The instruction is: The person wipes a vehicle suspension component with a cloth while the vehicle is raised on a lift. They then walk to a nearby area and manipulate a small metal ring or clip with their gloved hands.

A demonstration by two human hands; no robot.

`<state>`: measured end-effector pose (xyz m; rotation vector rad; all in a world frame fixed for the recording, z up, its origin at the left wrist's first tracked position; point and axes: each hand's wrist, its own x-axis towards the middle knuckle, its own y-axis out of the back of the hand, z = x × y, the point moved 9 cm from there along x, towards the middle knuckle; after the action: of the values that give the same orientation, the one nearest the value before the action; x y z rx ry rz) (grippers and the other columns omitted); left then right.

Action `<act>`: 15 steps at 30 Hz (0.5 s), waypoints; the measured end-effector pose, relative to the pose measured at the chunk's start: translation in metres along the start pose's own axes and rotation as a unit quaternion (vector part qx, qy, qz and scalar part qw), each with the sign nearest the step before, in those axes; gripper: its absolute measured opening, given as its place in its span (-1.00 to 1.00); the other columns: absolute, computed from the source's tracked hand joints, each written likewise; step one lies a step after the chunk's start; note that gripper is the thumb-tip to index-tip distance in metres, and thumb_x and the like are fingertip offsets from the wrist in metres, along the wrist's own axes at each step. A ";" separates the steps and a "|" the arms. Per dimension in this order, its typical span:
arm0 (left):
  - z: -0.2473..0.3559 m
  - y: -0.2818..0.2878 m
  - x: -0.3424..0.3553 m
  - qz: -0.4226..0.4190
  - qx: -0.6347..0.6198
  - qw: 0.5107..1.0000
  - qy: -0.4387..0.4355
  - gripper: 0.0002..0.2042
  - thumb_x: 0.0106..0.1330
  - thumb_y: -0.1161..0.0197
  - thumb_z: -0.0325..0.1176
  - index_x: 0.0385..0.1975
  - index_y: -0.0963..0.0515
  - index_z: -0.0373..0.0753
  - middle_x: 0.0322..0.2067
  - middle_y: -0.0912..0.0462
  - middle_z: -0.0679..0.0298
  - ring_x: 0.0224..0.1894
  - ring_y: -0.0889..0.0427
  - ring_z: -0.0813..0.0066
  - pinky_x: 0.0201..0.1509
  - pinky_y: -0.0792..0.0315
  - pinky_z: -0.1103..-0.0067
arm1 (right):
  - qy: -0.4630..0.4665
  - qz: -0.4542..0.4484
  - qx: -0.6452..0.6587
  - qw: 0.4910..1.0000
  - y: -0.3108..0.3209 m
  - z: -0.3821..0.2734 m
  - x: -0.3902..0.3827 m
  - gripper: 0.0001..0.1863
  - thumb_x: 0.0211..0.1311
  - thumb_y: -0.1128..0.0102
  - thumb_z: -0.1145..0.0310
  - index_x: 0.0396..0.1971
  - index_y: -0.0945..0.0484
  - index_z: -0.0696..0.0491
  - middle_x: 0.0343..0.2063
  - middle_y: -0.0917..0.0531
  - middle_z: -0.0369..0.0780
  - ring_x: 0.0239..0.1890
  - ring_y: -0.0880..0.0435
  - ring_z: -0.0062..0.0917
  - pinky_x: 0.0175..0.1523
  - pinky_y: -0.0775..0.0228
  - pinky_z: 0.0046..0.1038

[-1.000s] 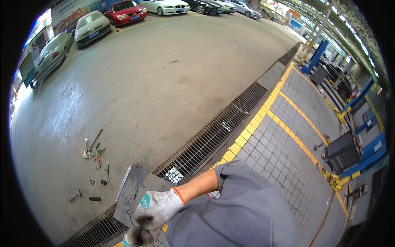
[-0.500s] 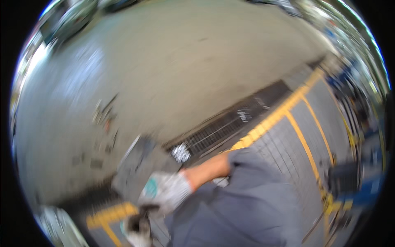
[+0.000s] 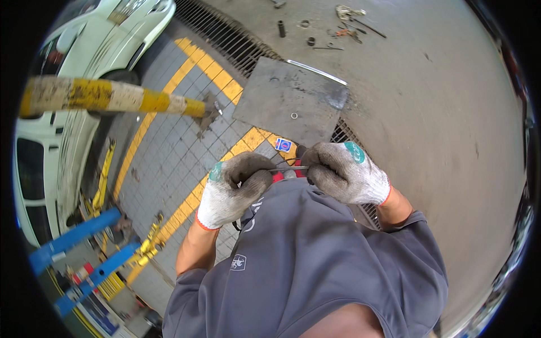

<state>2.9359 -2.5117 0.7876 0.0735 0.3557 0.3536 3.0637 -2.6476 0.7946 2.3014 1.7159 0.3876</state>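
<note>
Pinched between both hands in front of my torso is a thin grey metal piece [image 3: 288, 168], seen nearly edge-on, so its full shape cannot be made out. My left hand [image 3: 239, 183] grips one end, in a white knit glove with a dirty grey palm. Fingers curled, my right hand [image 3: 341, 172] closes on the other end in a matching glove. Past the hands, a dark flat sheet [image 3: 270, 96] lies on the floor, carrying a small metal ring [image 3: 294, 116]. A small blue, white and red packet [image 3: 283, 145] rests by the sheet's near edge.
Beyond the sheet lie a dark socket-like cylinder [image 3: 282, 29], an orange-and-dark tool [image 3: 349, 35] and small rings. A floor grate [image 3: 225, 34] runs under the sheet. At left are a yellow-and-white post [image 3: 112, 96], a pale vehicle [image 3: 56, 169] and blue lift arms [image 3: 98, 276].
The view has swung round and steadied. My gloved hands, low at the left before, now meet in front of my torso with the thin metal piece between them.
</note>
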 end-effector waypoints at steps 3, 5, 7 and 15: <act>0.008 0.007 -0.014 0.051 0.039 0.998 -0.012 -0.74 0.28 -0.28 -0.62 -0.04 -0.68 -0.42 -0.35 -0.74 0.25 -0.34 -0.68 0.56 -0.25 -0.56 0.57 | -0.004 -0.040 0.006 0.999 -0.014 0.001 0.019 -0.83 0.29 -0.20 0.44 -0.18 -0.64 0.13 -0.37 -0.69 -0.07 -0.29 -0.72 -0.14 -0.19 -0.56 -0.22; 0.011 0.018 -0.022 0.070 0.069 0.995 -0.029 -0.75 0.29 -0.32 -0.61 -0.04 -0.69 -0.42 -0.34 -0.76 0.24 -0.34 -0.69 0.56 -0.26 -0.56 0.56 | 0.010 -0.066 -0.011 0.998 -0.027 -0.006 0.035 -0.84 0.25 -0.16 0.51 -0.20 -0.63 0.17 -0.38 -0.70 -0.09 -0.32 -0.72 -0.19 -0.19 -0.55 -0.25; 0.017 0.034 -0.030 0.089 0.123 0.987 -0.058 -0.82 0.31 -0.32 -0.59 -0.12 -0.71 -0.44 -0.37 -0.76 0.23 -0.35 -0.69 0.57 -0.27 -0.54 0.59 | 0.018 -0.085 -0.021 0.996 -0.040 -0.015 0.050 -0.84 0.23 -0.14 0.55 -0.21 -0.62 0.19 -0.38 -0.70 -0.10 -0.33 -0.72 -0.22 -0.19 -0.55 -0.27; -0.015 0.104 -0.064 0.177 0.014 0.983 -0.051 -0.86 0.37 -0.26 -0.51 -0.21 -0.70 -0.44 -0.46 -0.71 0.29 -0.50 -0.54 0.65 -0.42 -0.40 0.65 | 0.053 -0.082 -0.038 0.995 -0.078 -0.022 0.103 -0.65 0.22 -0.04 0.62 -0.02 -0.66 0.18 -0.38 -0.73 -0.16 -0.36 -0.73 -0.33 -0.21 -0.55 -0.36</act>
<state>2.8403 -2.4363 0.8080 0.1837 0.2458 0.6935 3.0146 -2.5265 0.7951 2.1027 1.8887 0.5399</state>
